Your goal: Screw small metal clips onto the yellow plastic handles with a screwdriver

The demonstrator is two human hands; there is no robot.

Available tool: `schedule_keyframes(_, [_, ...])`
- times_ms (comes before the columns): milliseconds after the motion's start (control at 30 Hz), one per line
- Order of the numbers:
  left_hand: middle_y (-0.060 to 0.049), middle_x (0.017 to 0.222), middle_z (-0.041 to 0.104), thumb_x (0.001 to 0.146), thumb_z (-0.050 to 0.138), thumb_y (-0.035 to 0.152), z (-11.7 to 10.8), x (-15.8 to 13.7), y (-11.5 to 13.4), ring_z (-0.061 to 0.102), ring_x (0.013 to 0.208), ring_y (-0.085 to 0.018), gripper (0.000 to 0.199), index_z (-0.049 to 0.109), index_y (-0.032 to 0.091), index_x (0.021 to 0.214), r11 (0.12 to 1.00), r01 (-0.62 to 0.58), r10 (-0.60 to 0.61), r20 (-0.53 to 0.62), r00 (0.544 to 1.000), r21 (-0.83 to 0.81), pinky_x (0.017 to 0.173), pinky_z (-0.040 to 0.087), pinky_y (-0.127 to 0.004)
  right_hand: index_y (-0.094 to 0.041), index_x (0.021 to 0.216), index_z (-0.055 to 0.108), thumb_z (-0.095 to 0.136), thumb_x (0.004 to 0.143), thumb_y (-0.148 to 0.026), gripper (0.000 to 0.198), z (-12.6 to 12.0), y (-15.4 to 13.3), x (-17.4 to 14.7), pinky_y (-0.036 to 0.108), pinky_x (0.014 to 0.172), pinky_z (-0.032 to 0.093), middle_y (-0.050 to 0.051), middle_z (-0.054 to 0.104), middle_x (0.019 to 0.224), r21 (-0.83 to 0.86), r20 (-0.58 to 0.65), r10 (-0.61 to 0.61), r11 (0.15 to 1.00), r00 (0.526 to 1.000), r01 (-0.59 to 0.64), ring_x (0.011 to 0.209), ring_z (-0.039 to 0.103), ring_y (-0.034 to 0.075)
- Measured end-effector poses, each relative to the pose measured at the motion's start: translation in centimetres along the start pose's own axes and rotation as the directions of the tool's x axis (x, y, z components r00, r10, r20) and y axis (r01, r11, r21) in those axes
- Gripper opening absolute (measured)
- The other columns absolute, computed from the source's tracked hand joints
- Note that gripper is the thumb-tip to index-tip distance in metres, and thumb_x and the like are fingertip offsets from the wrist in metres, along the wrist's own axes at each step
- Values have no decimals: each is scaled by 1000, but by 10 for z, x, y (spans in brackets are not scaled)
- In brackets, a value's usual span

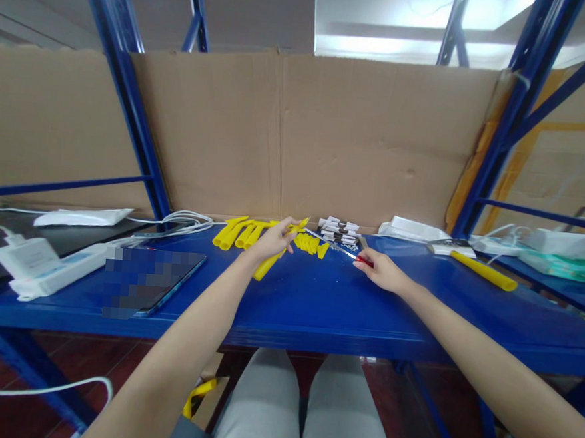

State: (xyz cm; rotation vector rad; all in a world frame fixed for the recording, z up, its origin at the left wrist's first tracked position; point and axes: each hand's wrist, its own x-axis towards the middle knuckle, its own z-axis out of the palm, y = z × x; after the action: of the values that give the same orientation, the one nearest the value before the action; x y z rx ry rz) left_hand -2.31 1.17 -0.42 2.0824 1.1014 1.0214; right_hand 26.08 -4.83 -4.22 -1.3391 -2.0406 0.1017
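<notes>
My left hand (275, 238) is closed with a yellow piece (302, 224) pinched in its fingers, its narrow end pointing up and right. Just under that hand lies a yellow tube (265, 269); whether the hand touches it I cannot tell. My right hand (382, 270) is wrapped round a red-handled tool (364, 261), whose thin silver shaft points left toward small yellow pieces (311, 244). To the left of my left hand lie several more yellow tubes (231, 233). Behind the small pieces is a stack of black-and-white items (339, 229).
A dark tablet (160, 280) and a white power strip (63, 270) lie on the left of the blue shelf (326, 315). A white box (415, 229) and a lone yellow tube (484, 271) are on the right. Cardboard (353, 136) stands along the back between blue posts.
</notes>
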Motion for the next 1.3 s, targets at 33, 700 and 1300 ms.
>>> schedule_keyframes(33, [7, 51, 52, 88, 49, 22, 0, 0, 0, 45, 34, -5, 30, 46, 18, 118, 1000, -2, 2, 1, 1000, -30, 36, 35, -14, -19, 77, 52, 50, 81, -34, 15, 0, 0, 0, 28, 60, 43, 3, 61, 72, -5, -8, 8, 1000, 1000, -8, 63, 55, 16])
schedule_keyframes(700, [-1, 78, 63, 79, 62, 23, -10, -6, 7, 55, 44, -7, 33, 44, 21, 106, 896, 149, -99, 138, 985, -419, 40, 40, -18, -20, 90, 51, 51, 83, -30, 12, 1, -5, -1, 28, 63, 44, 5, 65, 77, -122, -10, 92, 988, 996, -92, 68, 61, 18])
schedule_keyframes(1300, [0, 77, 64, 81, 59, 21, -8, -6, 8, 54, 44, -6, 30, 42, 22, 105, 904, 145, -104, 122, 987, -403, 40, 38, -16, -20, 89, 53, 52, 82, -30, 12, 2, -2, -2, 27, 62, 44, 3, 65, 73, -77, -25, 42, 996, 999, -44, 66, 62, 17])
